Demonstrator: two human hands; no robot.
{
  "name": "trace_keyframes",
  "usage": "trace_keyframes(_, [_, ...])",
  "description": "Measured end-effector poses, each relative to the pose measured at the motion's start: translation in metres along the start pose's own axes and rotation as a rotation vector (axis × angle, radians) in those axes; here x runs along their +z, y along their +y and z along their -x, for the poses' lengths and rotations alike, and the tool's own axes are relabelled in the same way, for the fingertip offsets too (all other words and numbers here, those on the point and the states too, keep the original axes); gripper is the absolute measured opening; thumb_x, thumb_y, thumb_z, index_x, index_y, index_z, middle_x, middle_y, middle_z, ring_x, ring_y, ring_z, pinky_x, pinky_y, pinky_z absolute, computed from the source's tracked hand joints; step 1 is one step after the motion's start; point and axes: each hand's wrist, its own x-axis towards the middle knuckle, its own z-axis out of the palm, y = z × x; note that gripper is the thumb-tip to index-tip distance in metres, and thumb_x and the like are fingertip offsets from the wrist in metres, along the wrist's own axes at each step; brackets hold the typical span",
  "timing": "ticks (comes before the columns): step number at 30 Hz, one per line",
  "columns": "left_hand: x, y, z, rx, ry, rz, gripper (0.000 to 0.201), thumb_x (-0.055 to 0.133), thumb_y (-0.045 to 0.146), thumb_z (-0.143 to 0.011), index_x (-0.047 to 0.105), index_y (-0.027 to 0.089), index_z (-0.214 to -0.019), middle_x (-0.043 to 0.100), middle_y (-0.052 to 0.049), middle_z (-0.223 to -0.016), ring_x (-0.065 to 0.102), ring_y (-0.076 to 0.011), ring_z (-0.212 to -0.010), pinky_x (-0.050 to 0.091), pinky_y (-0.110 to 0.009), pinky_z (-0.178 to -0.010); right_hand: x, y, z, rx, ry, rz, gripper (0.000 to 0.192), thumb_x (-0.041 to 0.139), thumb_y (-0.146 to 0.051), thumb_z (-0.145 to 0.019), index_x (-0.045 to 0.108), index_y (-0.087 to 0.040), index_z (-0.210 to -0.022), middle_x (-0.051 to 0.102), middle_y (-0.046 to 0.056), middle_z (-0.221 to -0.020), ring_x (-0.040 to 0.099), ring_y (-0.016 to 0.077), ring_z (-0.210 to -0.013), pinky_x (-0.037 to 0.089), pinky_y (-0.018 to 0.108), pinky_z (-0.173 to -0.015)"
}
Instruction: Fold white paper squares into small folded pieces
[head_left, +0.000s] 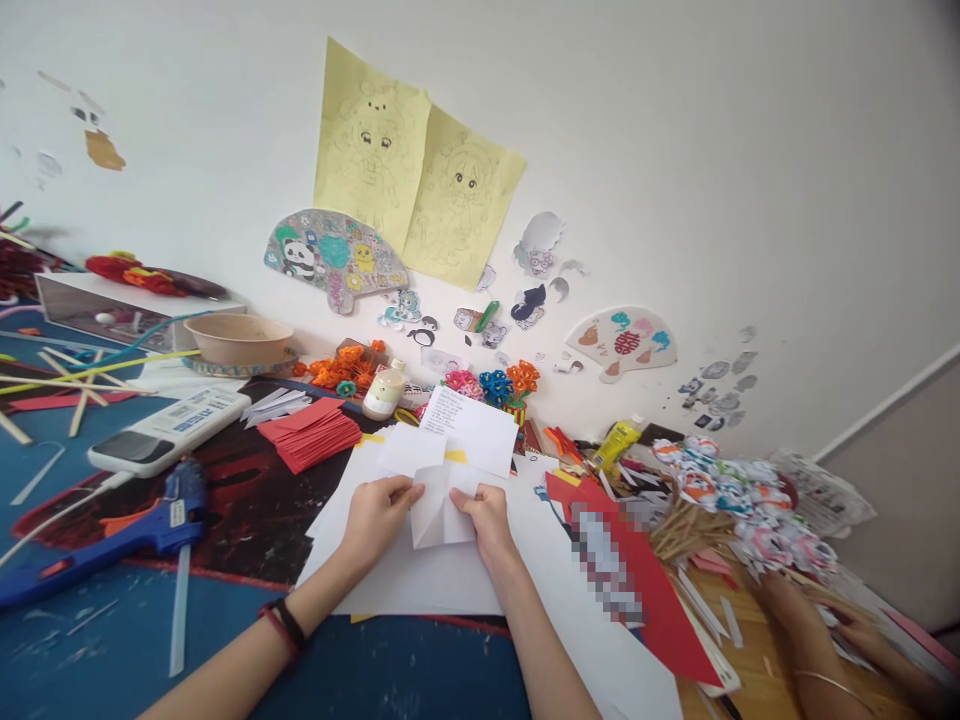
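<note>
Between my two hands is a small square of white paper (439, 515) with crease lines across it. My left hand (381, 510) pinches its left edge between thumb and fingers. On the other side, my right hand (487, 518) grips the right edge, its thumb lying on the face of the sheet. Large white sheets (420, 585) lie flat under my hands. Just beyond them rests a white paper with handwriting (450, 412), beside another blank white piece (401, 450).
A blue glue gun (161, 520) and a white power strip (169, 435) lie at left, near stacked red paper (311, 432). A glue bottle (384, 390) stands behind. Red paper (660, 590) lies right; another person's hands (817, 620) work at far right.
</note>
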Motion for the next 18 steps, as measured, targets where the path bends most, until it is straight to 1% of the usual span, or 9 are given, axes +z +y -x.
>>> trace_keyframes(8, [0.0, 0.0, 0.0, 0.008, -0.003, -0.027, 0.041, 0.042, 0.048, -0.081, 0.051, 0.018, -0.056, 0.05, 0.003, -0.054, 0.045, -0.013, -0.056, 0.028, -0.023, -0.055, 0.001, -0.004, 0.001, 0.006, -0.012, -0.061, 0.033, 0.077, -0.037, -0.056, 0.071, -0.012, -0.076, 0.072, 0.01, -0.078, 0.065, 0.0283, -0.075, 0.05, 0.035, -0.064])
trace_keyframes(11, [0.0, 0.0, -0.001, 0.037, -0.023, -0.045, 0.037, 0.04, 0.047, -0.083, 0.05, 0.019, -0.06, 0.05, 0.003, -0.056, 0.046, -0.0131, -0.057, 0.029, -0.023, -0.056, 0.0, -0.009, 0.003, 0.002, -0.077, -0.105, 0.033, 0.077, -0.037, -0.059, 0.071, -0.011, -0.079, 0.072, 0.01, -0.08, 0.065, 0.0273, -0.073, 0.05, 0.037, -0.067])
trace_keyframes(13, [0.0, 0.0, -0.001, 0.055, -0.044, -0.076, 0.035, 0.042, 0.047, -0.081, 0.048, 0.019, -0.062, 0.049, 0.004, -0.056, 0.045, -0.013, -0.055, 0.028, -0.023, -0.056, 0.0, -0.014, 0.005, -0.019, -0.124, -0.149, 0.034, 0.076, -0.037, -0.061, 0.071, -0.011, -0.083, 0.072, 0.011, -0.081, 0.065, 0.0263, -0.073, 0.05, 0.038, -0.07])
trace_keyframes(15, [0.001, -0.002, -0.002, 0.064, -0.066, -0.109, 0.036, 0.045, 0.049, -0.079, 0.043, 0.019, -0.058, 0.046, 0.004, -0.053, 0.044, -0.0128, -0.054, 0.027, -0.023, -0.055, 0.0, -0.019, 0.008, -0.044, -0.154, -0.175, 0.036, 0.075, -0.038, -0.064, 0.071, -0.012, -0.088, 0.071, 0.011, -0.084, 0.065, 0.0257, -0.074, 0.049, 0.038, -0.072])
trace_keyframes(18, [0.002, -0.004, -0.003, 0.067, -0.069, -0.102, 0.04, 0.044, 0.049, -0.079, 0.036, 0.019, -0.054, 0.042, 0.005, -0.052, 0.043, -0.0125, -0.053, 0.026, -0.023, -0.054, 0.001, -0.025, 0.012, -0.044, -0.219, -0.144, 0.038, 0.075, -0.039, -0.064, 0.07, -0.012, -0.09, 0.071, 0.011, -0.086, 0.065, 0.0264, -0.077, 0.049, 0.039, -0.073])
